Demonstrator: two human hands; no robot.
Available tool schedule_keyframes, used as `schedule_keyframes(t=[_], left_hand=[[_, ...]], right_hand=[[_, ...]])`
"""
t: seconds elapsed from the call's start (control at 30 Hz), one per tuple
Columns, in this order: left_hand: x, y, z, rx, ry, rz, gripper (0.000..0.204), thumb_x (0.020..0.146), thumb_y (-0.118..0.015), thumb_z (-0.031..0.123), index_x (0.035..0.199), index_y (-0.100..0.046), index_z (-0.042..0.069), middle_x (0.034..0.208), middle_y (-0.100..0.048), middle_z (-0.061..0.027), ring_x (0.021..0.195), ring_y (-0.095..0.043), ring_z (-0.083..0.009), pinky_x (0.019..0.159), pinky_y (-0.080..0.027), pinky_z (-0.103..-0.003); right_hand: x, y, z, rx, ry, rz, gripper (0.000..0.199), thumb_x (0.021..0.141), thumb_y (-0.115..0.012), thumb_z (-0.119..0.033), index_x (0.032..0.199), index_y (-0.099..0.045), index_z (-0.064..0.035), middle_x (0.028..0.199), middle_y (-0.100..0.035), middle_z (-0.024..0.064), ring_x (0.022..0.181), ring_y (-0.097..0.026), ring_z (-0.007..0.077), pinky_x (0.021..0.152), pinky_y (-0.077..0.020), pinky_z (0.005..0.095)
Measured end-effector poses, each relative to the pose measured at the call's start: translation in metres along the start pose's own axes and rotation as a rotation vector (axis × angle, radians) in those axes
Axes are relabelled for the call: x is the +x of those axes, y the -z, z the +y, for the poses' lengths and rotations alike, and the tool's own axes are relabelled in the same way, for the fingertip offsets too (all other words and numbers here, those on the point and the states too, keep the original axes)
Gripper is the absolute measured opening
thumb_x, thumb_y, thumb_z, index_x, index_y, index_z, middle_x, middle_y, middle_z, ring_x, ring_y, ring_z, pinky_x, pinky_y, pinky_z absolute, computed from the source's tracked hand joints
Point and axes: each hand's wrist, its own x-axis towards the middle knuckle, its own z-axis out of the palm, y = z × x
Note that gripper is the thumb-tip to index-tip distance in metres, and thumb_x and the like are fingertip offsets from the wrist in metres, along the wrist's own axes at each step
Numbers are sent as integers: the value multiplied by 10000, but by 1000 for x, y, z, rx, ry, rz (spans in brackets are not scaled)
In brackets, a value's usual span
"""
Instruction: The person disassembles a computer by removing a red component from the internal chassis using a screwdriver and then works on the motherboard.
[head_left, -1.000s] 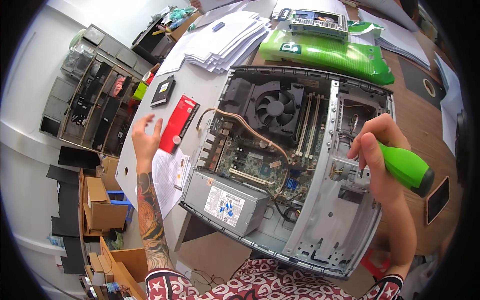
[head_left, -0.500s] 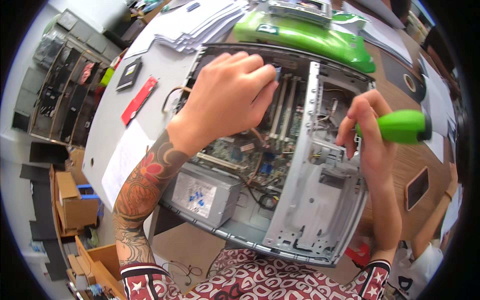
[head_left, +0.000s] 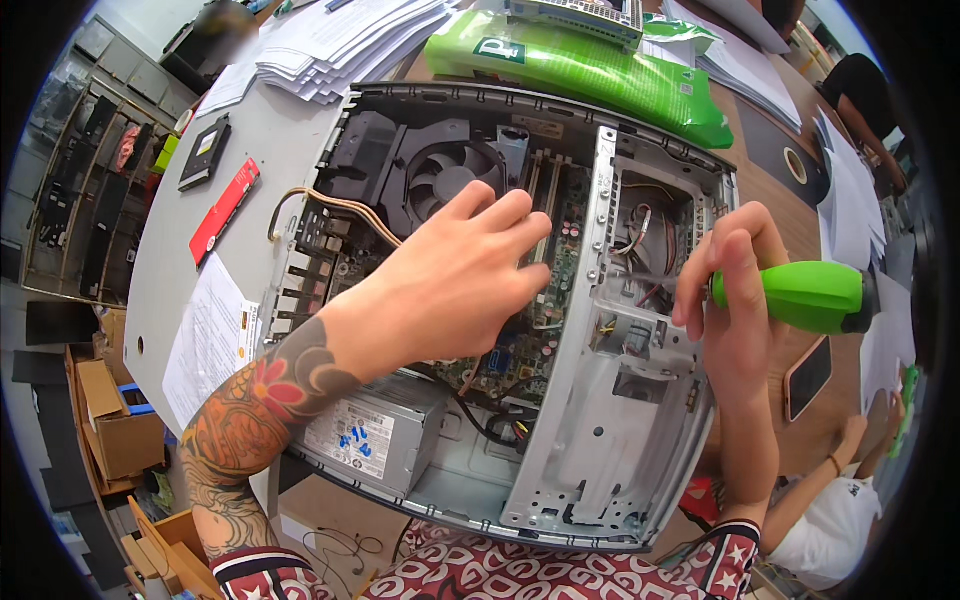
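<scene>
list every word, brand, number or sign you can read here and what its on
I won't copy wording or brands, only where print shows:
Green bag: pale-on-dark mark; its fine print is too small.
Power supply: white label with blue markings; small print unreadable.
Red package: too small to read.
Paper sheet: too small to read.
Patterned shirt: large repeated pale letters.
</scene>
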Motion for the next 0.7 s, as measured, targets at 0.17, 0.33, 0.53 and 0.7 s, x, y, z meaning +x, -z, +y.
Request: schedule_keyframes(t=[0.17,0.33,0.53,0.7], left_hand=[[0,-4,4,107,14,-19,94,691,-724,140,737,-682,69,1059,-553,-81,1110,-478,-259,1029,-311,-456],[2,-8,7,209,3,-67,143,616,-727,138,731,-683,66,1064,-570,-79,1157,-494,-250,1065,-288,-481],[5,-12,14,326,31,-45,148,585,-711,130,714,-672,66,989,-602,-51,1099,-534,-223,1070,-300,-482],[5,-8,16,330,-68,-151,62,689,-670,112,749,-659,97,903,-546,-23,1014,-544,-178,1070,-327,-449]], right_hand=[[-1,-3,-2,24,-51,21,333,1010,-567,-375,926,-511,-58,590,-573,34,465,-490,53,417,-327,183],[1,-3,-3,58,-33,10,319,1005,-586,-355,938,-513,-52,600,-562,22,491,-503,46,430,-323,182],[0,-1,-3,67,-52,-34,305,1006,-589,-334,939,-512,-47,613,-557,8,492,-501,47,439,-309,183],[0,-3,-4,73,-42,3,307,1006,-589,-337,936,-510,-49,606,-562,11,491,-502,46,439,-312,186]])
